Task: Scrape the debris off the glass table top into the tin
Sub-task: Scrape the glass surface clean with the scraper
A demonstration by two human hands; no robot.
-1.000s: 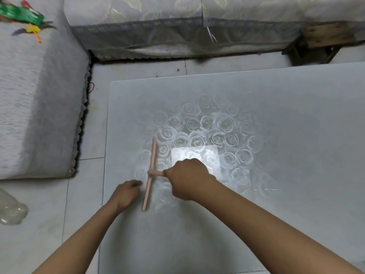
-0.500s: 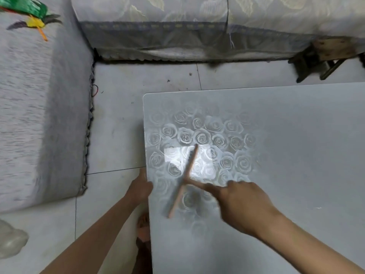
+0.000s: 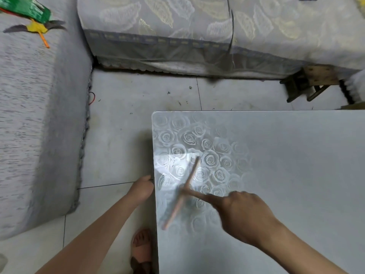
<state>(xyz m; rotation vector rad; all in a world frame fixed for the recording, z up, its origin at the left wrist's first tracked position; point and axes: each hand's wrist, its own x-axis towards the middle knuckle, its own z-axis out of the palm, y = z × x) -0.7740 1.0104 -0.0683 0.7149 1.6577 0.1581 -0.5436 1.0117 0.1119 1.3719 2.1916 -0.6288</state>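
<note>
Since a second ago the left grip [image 3: 143, 187] has slid off the glass to the counter [image 3: 286, 155] edge at 9 o'clock. The scraper [image 3: 183, 192] blade has swung from near upright to a slant, its far end toward 1 o'clock. The right grip [image 3: 244, 216] holds the scraper's handle, forefinger laid straight along it and the other fingers curled. Whether the left grip is spread or closed on something below the rim I cannot tell, as its fingers are hidden. No tin shows, so it may be waiting under that edge. A few dark specks of debris [image 3: 173, 165] lie in the glare patch at 11 o'clock of the blade, between it and the edge. By my judgement the sweep is nearly done: most of the glass looks clean, and only the last push over the rim is left.
</note>
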